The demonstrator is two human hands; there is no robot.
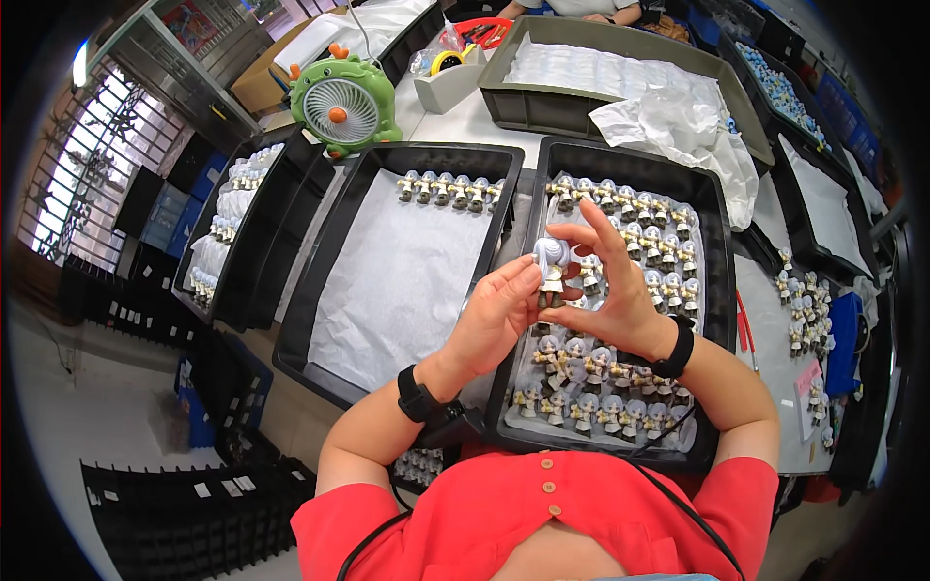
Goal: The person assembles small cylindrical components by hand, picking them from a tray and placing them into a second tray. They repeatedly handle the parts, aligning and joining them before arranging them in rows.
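A small figurine [551, 273] with silver-grey hair, a white outfit and dark feet is held upright in front of me, above the right-hand black tray [722, 242]. My left hand [499, 305] pinches it from the left side with thumb and fingers. Around its right side curves my right hand [620, 295], the thumb at the feet and a finger close to the head, with the index finger raised. Rows of similar figurines [610, 416] lie on white paper in that tray, partly hidden by my hands.
Left of it, another black tray [325, 261] lined with white paper bears one row of figurines [450, 189] at its far end. A green fan [344, 102], a large olive bin [523, 107] and crumpled paper [678, 136] stand beyond. Loose figurines [804, 310] lie at the right.
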